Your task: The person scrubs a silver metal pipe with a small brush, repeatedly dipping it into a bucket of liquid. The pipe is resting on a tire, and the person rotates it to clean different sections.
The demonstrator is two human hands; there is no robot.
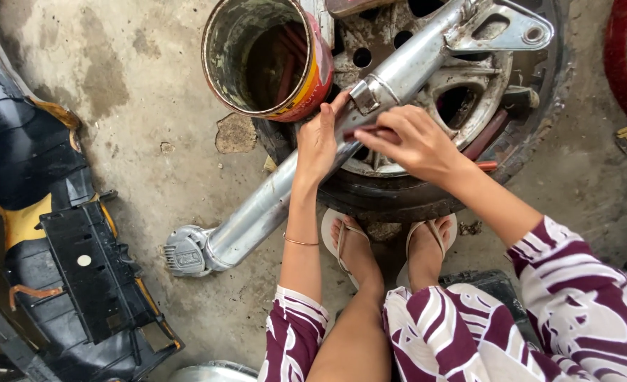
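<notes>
Lying across a worn car wheel with a steel rim (pixel 483 106), the long silver metal exhaust pipe (pixel 285 191) runs diagonally, its finned end cap down-left on the concrete floor (pixel 151 106) and its bracket end up-right over the rim. It looks heavy, rigid and smooth, likely slippery; the mid-body by the clamp seems the surest hold. The left hand (pixel 318 141) presses flat, fingers extended, against the pipe. The right hand (pixel 414 141), fingers curled, pinches a thin reddish rod (pixel 370 131) just above the pipe. A rusty open paint can (pixel 267 60) sits left of the pipe's upper half; black plastic panels (pixel 80 269) lie well left.
</notes>
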